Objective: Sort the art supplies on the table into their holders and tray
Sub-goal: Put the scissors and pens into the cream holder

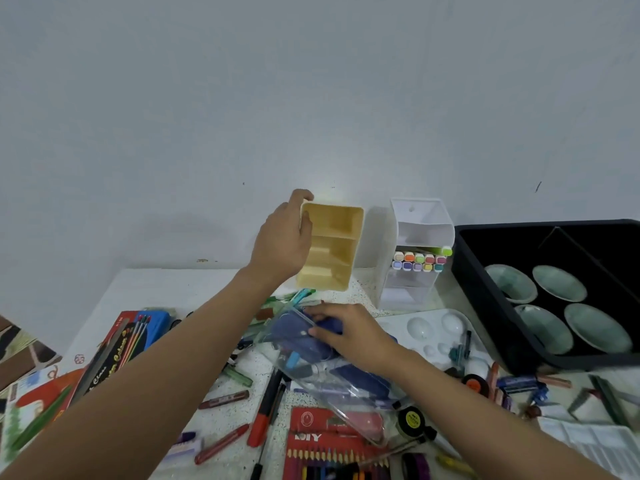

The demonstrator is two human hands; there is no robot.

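My left hand [282, 242] grips the left wall of a cream three-compartment holder [334, 247], lifted above the table with its opening facing me; its compartments hold nothing. My right hand [349, 332] rests on a clear plastic case [322, 372] lying tilted on the table, fingers curled over a dark blue thing inside it. A white tiered holder [420, 233] with several pastel markers [420, 261] stands by the wall. A black tray [491, 306] at the right holds several pale green dishes [559, 284]. Crayons [223, 400], a red marker [265, 414] and pens lie scattered.
A red box of coloured pencils [325, 448] lies at the front, another pencil box [117, 351] at the left, a white paint palette [440, 330] beside the black tray, tape rolls [412, 420] and small items at the front right. A wall stands right behind the table.
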